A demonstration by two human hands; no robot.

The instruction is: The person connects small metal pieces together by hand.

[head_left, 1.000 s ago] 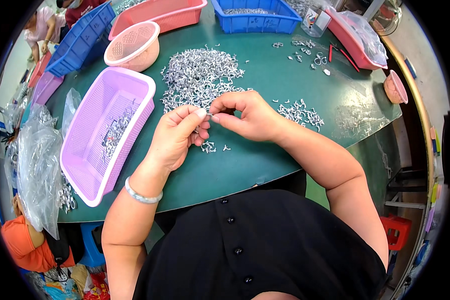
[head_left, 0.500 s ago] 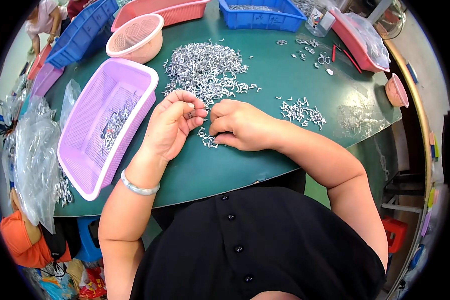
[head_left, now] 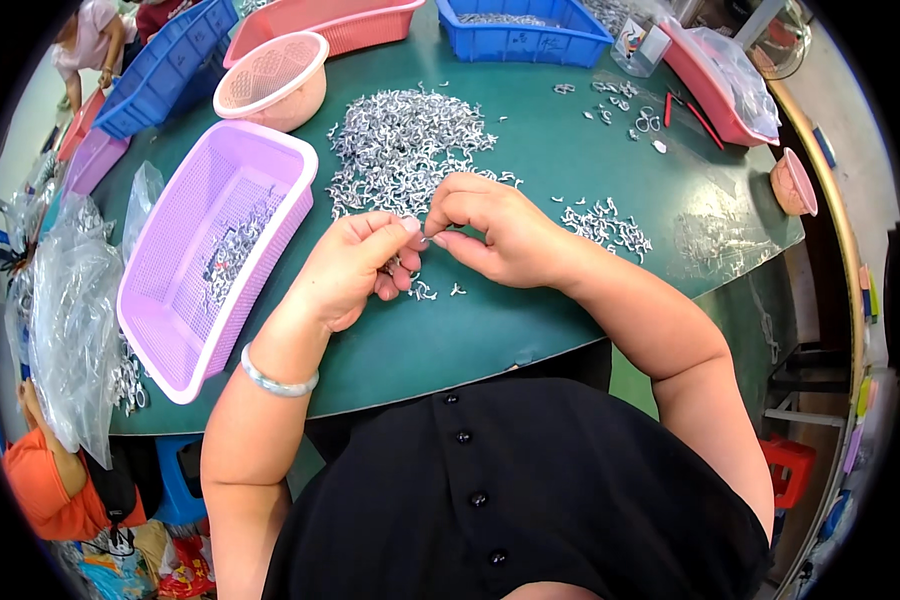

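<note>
The right hand point(head_left: 510, 238) had risen from the small near cluster point(head_left: 424, 291) toward the left hand point(head_left: 352, 262). Left stood the purple basket point(head_left: 162, 300); rightward, the left hand's thumb and fingers were pinched narrow, silvery pieces point(head_left: 391, 266) beneath; one small piece point(head_left: 426, 238) lay between both hands' fingertips, the right's nearly closed on it.

Cannot confirm the form of the small piece point(head_left: 426, 238) pinched between left grip point(head_left: 358, 262) and right grip point(head_left: 500, 235), too small and partly covered. Unable to count the grey bits point(head_left: 391, 266) half hidden inside the curl of the left grip. Noted back-centre blue tray point(head_left: 490, 45), red basket point(head_left: 365, 32) and pale-shirted co-worker point(head_left: 96, 45) as cut off by the upper edge.
</note>
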